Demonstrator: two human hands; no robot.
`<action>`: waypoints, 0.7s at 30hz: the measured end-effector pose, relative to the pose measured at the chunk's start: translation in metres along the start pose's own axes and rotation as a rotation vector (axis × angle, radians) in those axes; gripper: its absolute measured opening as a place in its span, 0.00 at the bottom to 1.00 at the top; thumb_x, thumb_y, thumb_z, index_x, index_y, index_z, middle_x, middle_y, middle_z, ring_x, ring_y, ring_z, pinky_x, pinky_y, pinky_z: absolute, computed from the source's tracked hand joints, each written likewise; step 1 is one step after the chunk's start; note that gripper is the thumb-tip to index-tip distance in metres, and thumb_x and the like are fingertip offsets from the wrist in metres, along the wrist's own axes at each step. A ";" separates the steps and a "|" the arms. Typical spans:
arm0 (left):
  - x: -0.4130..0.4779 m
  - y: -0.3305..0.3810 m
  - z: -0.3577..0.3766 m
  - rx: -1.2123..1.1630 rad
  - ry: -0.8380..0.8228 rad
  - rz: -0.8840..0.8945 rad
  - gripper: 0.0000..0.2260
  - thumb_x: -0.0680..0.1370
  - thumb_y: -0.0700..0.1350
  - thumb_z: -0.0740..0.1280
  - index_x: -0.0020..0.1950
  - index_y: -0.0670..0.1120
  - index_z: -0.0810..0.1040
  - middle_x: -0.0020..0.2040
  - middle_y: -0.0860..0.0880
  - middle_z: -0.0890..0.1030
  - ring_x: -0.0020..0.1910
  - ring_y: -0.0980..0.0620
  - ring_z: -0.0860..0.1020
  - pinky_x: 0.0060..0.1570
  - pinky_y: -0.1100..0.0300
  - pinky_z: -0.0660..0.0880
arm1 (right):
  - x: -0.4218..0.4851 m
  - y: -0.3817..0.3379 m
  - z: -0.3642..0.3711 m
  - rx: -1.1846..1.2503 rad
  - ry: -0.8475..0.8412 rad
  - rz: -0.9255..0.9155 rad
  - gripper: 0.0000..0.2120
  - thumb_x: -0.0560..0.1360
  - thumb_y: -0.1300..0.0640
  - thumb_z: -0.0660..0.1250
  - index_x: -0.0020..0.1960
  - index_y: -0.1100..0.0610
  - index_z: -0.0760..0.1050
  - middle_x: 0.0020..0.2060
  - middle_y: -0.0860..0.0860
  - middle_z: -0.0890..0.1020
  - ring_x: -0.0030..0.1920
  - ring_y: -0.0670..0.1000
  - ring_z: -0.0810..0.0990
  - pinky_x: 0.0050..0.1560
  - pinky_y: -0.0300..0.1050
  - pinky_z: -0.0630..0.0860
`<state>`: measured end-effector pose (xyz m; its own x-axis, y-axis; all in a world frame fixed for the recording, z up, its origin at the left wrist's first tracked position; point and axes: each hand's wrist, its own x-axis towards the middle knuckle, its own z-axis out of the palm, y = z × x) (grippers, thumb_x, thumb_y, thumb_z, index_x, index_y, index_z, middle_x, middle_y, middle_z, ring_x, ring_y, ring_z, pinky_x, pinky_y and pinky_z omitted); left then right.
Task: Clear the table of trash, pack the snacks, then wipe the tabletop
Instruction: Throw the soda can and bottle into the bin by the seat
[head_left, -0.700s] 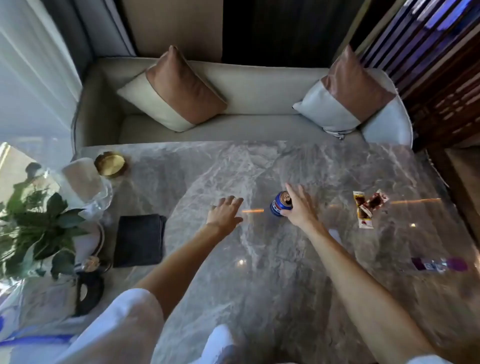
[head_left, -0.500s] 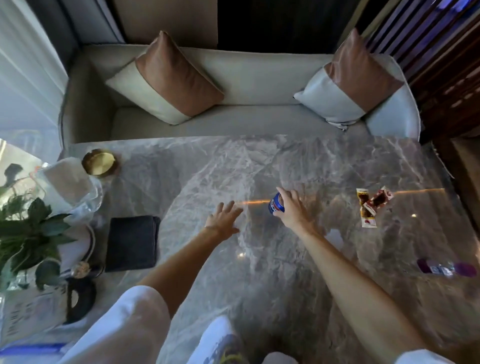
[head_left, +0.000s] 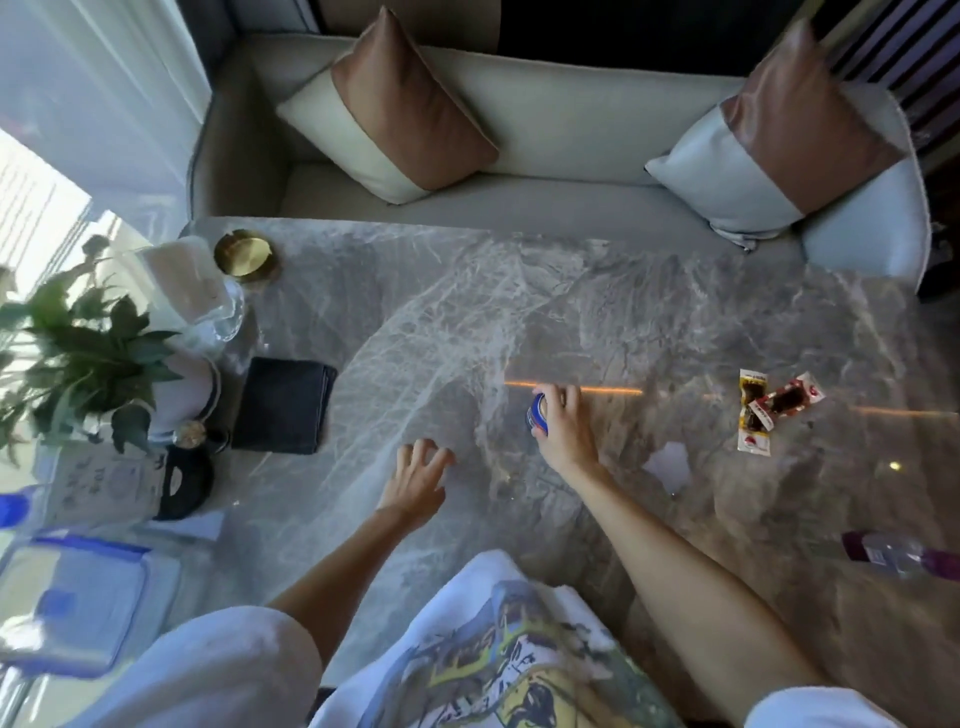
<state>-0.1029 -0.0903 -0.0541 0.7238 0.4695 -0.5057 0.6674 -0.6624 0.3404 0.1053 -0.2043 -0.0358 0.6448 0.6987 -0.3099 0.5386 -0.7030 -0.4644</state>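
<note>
A blue drink can (head_left: 536, 414) stands near the middle of the grey marble table (head_left: 597, 312), and my right hand (head_left: 567, 432) is wrapped around it from the right. My left hand (head_left: 418, 475) hovers open over the table just left of the can, fingers spread, holding nothing. Snack packets (head_left: 769, 408) in red and white wrappers lie at the right. A plastic bottle (head_left: 893, 555) with a purple label lies on its side near the right edge. A folded dark cloth (head_left: 283, 405) rests at the left.
A clear container with a blue lid (head_left: 72, 603) sits at the near left. Behind it are a potted plant (head_left: 78, 358), a glass jar (head_left: 202, 296), a brass dish (head_left: 244, 255) and a black object (head_left: 189, 483). A sofa with two cushions (head_left: 519, 135) runs along the far edge.
My right hand has closed further around the can. My left hand has drawn back toward me and the view has tilted down, bringing my shirt and the lidded container into sight.
</note>
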 end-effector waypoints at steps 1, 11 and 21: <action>-0.015 0.002 0.005 -0.079 0.008 -0.075 0.18 0.76 0.39 0.64 0.65 0.50 0.71 0.66 0.46 0.66 0.65 0.43 0.63 0.61 0.54 0.69 | -0.014 0.000 0.003 -0.006 -0.020 -0.052 0.26 0.69 0.65 0.73 0.64 0.56 0.70 0.62 0.56 0.69 0.60 0.60 0.74 0.60 0.52 0.73; -0.166 0.018 0.050 -1.411 0.622 -0.792 0.16 0.77 0.37 0.68 0.64 0.43 0.71 0.59 0.43 0.68 0.54 0.45 0.74 0.36 0.52 0.82 | -0.132 0.023 0.029 1.153 -0.381 0.389 0.28 0.71 0.68 0.73 0.65 0.58 0.64 0.58 0.56 0.73 0.54 0.57 0.79 0.47 0.51 0.83; -0.280 0.039 0.106 -2.005 0.891 -0.838 0.10 0.78 0.37 0.67 0.55 0.49 0.72 0.58 0.43 0.72 0.58 0.42 0.74 0.44 0.44 0.81 | -0.195 0.034 0.023 1.428 -0.730 0.460 0.33 0.63 0.63 0.78 0.64 0.52 0.68 0.63 0.60 0.76 0.56 0.61 0.82 0.54 0.59 0.81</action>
<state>-0.2985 -0.3096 0.0163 -0.1913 0.6416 -0.7428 -0.3726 0.6527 0.6597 -0.0145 -0.3617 -0.0102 0.0057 0.6814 -0.7319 -0.7715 -0.4626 -0.4368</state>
